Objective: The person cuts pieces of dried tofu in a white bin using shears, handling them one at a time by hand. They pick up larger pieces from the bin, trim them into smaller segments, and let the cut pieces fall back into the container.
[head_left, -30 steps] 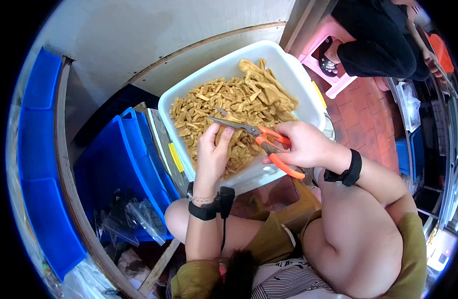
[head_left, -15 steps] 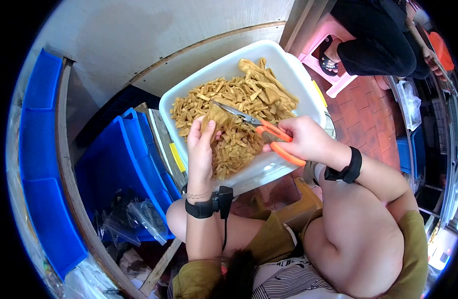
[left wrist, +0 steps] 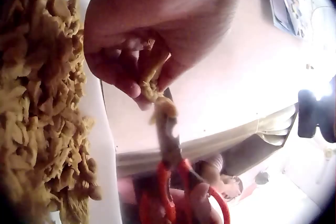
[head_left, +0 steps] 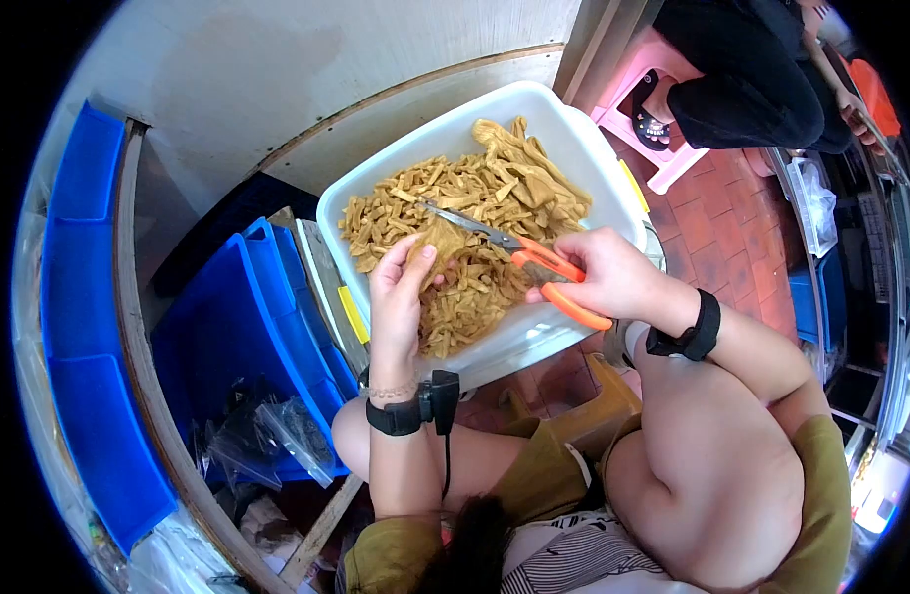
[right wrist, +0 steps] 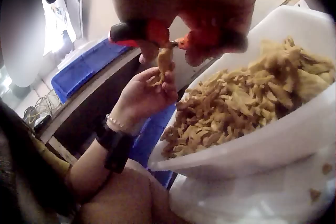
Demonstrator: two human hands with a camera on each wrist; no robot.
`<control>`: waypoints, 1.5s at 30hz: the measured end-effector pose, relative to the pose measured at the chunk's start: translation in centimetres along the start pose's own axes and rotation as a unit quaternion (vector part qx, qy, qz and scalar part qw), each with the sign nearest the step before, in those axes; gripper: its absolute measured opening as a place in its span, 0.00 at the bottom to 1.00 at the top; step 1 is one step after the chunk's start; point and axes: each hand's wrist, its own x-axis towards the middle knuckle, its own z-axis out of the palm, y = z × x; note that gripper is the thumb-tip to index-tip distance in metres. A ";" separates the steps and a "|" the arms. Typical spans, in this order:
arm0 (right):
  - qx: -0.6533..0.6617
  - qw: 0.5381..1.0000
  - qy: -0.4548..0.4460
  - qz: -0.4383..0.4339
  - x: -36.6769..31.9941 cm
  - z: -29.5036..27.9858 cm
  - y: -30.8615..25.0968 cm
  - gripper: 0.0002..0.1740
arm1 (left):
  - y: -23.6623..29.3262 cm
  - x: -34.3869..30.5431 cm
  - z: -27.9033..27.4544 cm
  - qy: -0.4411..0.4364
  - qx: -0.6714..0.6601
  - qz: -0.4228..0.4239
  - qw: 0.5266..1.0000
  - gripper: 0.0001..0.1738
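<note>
My left hand point(head_left: 401, 287) pinches a soft yellow-brown sheet of food point(head_left: 443, 241), like tofu skin, between thumb and fingers above a white tub point(head_left: 569, 129). In my right hand point(head_left: 613, 272) are scissors point(head_left: 503, 239) with orange handles, the blades reaching left across the sheet. From the left wrist view, the held sheet point(left wrist: 153, 91) is a narrow folded bunch, its lower end right at the scissor blades point(left wrist: 169, 134). Short cut strips point(head_left: 405, 193) of the same food fill much of the tub. Larger uncut pieces point(head_left: 524, 168) lie at its far right side.
Blue plastic bins point(head_left: 227, 317) stand to the left, with clear plastic bags point(head_left: 287, 436) in front. Behind the tub is a pale wall point(head_left: 376, 69). Another person's legs point(head_left: 742, 99) and a pink stool point(head_left: 685, 163) are at upper right, on red floor tiles point(head_left: 737, 238).
My left hand has shifted left and slightly up, and the sheet in it now shows more. The scissors have turned a little; their blades, visibly spread a second ago, look closer together.
</note>
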 end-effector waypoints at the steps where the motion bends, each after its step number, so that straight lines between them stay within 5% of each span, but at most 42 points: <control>1: -0.007 1.000 -0.005 0.004 0.0 0.0 0.1 0.34 | 0.0 0.0 0.0 0.008 -0.004 0.000 1.000 0.15; 8: 0.021 1.000 0.003 0.013 0.2 0.3 0.2 0.32 | -0.1 0.2 0.0 0.009 -0.032 0.007 0.999 0.14; 22: -0.015 0.998 -0.030 -0.047 -0.1 0.1 -0.4 0.28 | -0.5 0.9 -0.6 0.153 -0.101 0.088 0.979 0.12; 45: 0.014 0.998 -0.047 -0.032 0.2 0.5 0.2 0.31 | -0.5 -0.7 2.6 0.013 -0.012 0.058 0.998 0.11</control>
